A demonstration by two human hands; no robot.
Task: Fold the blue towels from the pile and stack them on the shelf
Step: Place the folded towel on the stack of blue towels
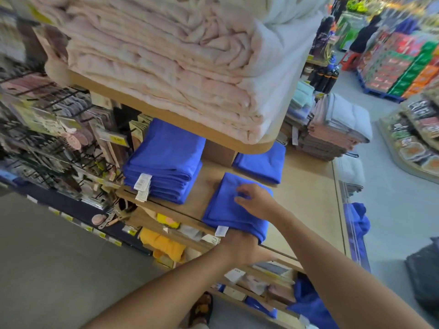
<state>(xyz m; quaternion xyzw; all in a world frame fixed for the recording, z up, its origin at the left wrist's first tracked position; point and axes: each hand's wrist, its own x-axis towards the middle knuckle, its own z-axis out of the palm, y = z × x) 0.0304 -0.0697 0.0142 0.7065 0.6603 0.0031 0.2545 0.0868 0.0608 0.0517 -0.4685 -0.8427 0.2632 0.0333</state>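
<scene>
Fingers (241, 200) of the right hand (259, 201) lie loosely spread on top of a folded blue towel (222, 210), which rests on the wooden shelf (308, 198). The left hand (241, 246) is tucked beneath the towel's near edge, its fingers hidden, so their grip cannot be told. Left of the fingers sits a stack of blue towels (166, 160); beyond them lies another folded towel (261, 162).
</scene>
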